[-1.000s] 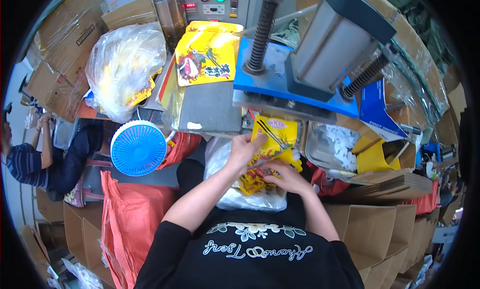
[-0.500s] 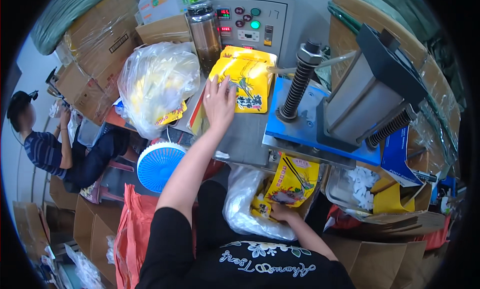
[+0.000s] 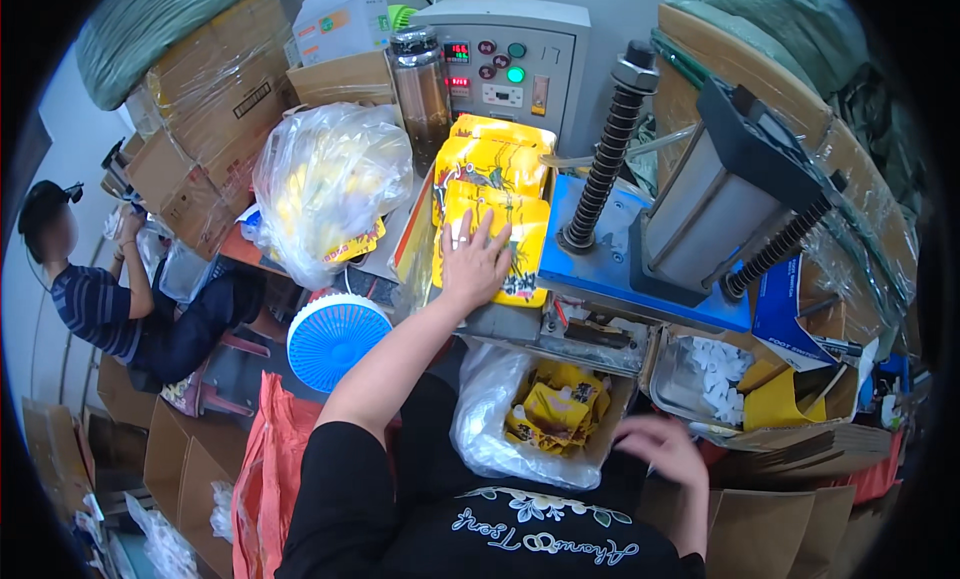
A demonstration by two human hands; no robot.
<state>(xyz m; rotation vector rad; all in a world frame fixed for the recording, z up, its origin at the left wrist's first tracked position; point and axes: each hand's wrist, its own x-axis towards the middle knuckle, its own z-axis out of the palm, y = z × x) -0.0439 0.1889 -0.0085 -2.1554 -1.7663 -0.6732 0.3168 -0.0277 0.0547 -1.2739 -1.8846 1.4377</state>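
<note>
Left hand (image 3: pixel 476 266): spread flat on the front yellow pouches (image 3: pixel 526 231), left of the blue press (image 3: pixel 612 241).
Right hand (image 3: pixel 664 447): blurred, fingers parted, nothing visibly held; beside the plastic-lined box (image 3: pixel 487 407).
Pouch handling: light, flat pressure and squared edges advisable.
Print: dark characters on pouches; lit digits on control panel (image 3: pixel 548 54).

Right hand (image 3: pixel 668 449) out of the box (image 3: pixel 618 419), left hand (image 3: pixel 476 267) nearer the person.
Under the left hand, the pouches (image 3: pixel 525 227) now spread closer; the pouch above the box has gone from there.
</note>
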